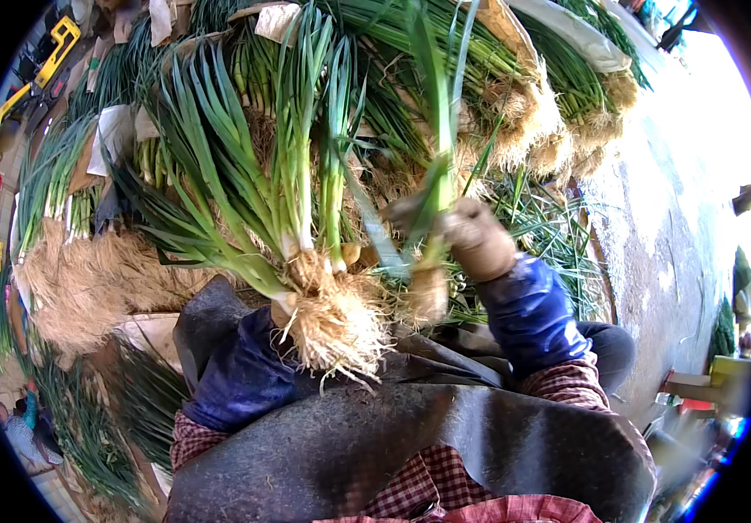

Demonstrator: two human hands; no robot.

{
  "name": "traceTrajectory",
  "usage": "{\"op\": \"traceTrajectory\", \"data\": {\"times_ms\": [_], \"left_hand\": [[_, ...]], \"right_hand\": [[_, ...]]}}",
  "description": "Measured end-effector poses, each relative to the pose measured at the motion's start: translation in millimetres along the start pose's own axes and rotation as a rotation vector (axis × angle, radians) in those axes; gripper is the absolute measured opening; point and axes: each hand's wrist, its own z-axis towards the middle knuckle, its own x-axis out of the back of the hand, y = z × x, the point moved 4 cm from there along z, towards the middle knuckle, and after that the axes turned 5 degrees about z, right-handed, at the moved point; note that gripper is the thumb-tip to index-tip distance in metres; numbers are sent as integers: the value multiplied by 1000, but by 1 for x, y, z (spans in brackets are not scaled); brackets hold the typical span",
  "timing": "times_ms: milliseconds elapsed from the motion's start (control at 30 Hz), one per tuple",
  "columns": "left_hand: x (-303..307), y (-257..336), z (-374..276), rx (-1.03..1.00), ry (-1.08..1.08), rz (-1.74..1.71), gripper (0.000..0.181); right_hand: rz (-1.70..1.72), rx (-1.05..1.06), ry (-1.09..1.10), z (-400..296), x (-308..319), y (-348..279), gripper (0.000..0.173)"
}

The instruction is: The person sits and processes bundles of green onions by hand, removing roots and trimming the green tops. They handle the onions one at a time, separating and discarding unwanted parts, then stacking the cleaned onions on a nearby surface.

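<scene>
A bunch of green onions (254, 189) with long leaves rises before me, its shaggy pale roots (342, 327) hanging over my lap. My left hand (280, 316) is mostly hidden behind those roots and grips the bunch near its base. To the right, my gloved right hand (480, 242) is closed around a separate green onion (440, 131), held upright with its root clump (426, 294) below the fist. Motion blurs this hand and stalk. Beside the stalk is a blurred pale strip (375, 229), which I cannot identify for certain.
Bundles of green onions (525, 98) wrapped in paper lie across the far side. More rooted bundles (81, 281) stand at the left. Loose leaves (552, 242) lie beyond my right arm. A dark apron (323, 451) covers my lap. Wet floor (650, 229) stretches right; a person (29, 425) is at far left.
</scene>
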Motion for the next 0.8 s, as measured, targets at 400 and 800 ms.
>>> {"op": "traceTrajectory", "data": {"times_ms": [400, 800], "left_hand": [[2, -23, -4, 308, 153, -279, 59], [-26, -18, -1, 304, 167, -174, 65]], "right_hand": [[-229, -5, 402, -35, -15, 57, 43], [-206, -503, 359, -34, 21, 49, 75]]}}
